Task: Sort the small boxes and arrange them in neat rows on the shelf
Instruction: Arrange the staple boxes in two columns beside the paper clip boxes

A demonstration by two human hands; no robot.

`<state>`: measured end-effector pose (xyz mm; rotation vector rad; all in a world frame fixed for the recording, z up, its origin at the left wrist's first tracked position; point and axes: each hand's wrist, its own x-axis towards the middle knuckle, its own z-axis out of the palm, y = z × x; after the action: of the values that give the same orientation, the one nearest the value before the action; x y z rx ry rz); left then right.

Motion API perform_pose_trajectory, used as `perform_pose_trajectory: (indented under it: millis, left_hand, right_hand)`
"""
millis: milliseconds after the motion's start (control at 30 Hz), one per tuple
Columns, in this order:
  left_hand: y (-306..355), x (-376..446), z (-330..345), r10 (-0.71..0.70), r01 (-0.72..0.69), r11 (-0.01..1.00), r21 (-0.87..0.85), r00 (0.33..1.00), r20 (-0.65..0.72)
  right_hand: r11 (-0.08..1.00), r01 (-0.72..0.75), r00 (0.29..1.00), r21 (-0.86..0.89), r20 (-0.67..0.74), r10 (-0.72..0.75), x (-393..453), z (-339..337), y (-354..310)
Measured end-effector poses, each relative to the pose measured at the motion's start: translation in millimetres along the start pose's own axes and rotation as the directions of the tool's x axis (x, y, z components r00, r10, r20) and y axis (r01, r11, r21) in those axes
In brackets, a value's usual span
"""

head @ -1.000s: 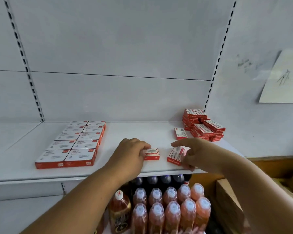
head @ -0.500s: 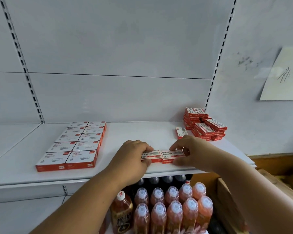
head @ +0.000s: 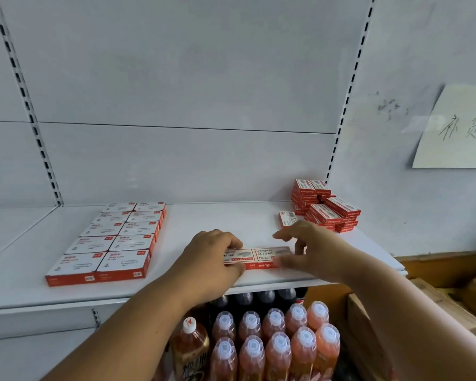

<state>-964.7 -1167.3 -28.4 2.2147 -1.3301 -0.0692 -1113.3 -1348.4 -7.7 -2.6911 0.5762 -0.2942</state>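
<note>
Left grip (head: 212, 254) pinches one box (head: 238, 257); right grip (head: 311, 248) loose beside the second (head: 271, 255); pile (head: 326, 209) unsorted; two boxes placed.

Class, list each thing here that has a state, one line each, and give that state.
Left hand: curled on the left staple box.
Right hand: fingers spread, at the right staple box.
Two staple boxes: flat, side by side.
Staple pile: loosely stacked.
Clip boxes: two neat rows.
Bottles: capped.
</note>
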Motion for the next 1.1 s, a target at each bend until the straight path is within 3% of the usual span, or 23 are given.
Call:
perform_pose_trajectory:
  millis: [167, 333, 500, 667, 867, 967, 1033, 1067, 1100]
  left_hand:
    - [18.8, 13.5, -2.9, 0.021, -0.011, 0.994, 0.110, 0.996, -0.086]
    - [54.0, 52.5, -1.2, 0.017, -0.018, 0.994, 0.109, 1.000, 0.012]
    - [90.8, 109.1, 17.1, -0.114, 0.088, 0.963, 0.255, 0.990, 0.087]
    - [114.3, 148.0, 45.6, -0.235, 0.161, 0.914, 0.372, 0.958, 0.165]
    - [121.2, 157.7, 64.0, -0.333, 0.272, 0.870, 0.411, 0.939, 0.083]
    - [121.1, 153.7, 55.7, -0.356, 0.354, 0.920, 0.167, 0.934, -0.019]
    - [122.8, 144.4, 45.7, -0.390, 0.352, 0.896, -0.272, 0.915, -0.100]
    - [127.7, 137.4, 40.2, -0.427, 0.312, 0.775, -0.550, 0.900, -0.090]
    - [132.5, 130.3, 35.7, -0.452, 0.251, 0.574, -0.779, 0.891, -0.046]
  right_hand:
    - [0.995, -0.097, 0.921, 0.000, -0.380, 0.090, 2.3, -23.6, 31.8]
    - [0.964, -0.251, 0.861, -0.086, -0.474, 0.182, 18.0, -47.6, 65.1]
    - [0.893, -0.415, 0.883, -0.173, -0.313, 0.349, 31.4, -57.4, 93.6]
    - [0.942, -0.314, 0.921, -0.119, -0.280, 0.272, 39.1, -63.2, 119.8]
    - [0.985, -0.157, 0.943, 0.076, -0.284, 0.173, 37.0, -73.3, 135.3]
    - [0.976, -0.038, 0.926, 0.215, -0.359, 0.114, 31.5, -74.4, 133.1]
    - [0.880, 0.031, 0.937, 0.474, -0.319, 0.139, 30.2, -76.8, 126.7]
    - [0.786, 0.053, 0.949, 0.616, -0.275, 0.151, 30.0, -78.4, 122.1]
    - [0.686, 0.076, 0.958, 0.724, -0.243, 0.151, 29.8, -79.9, 116.9]
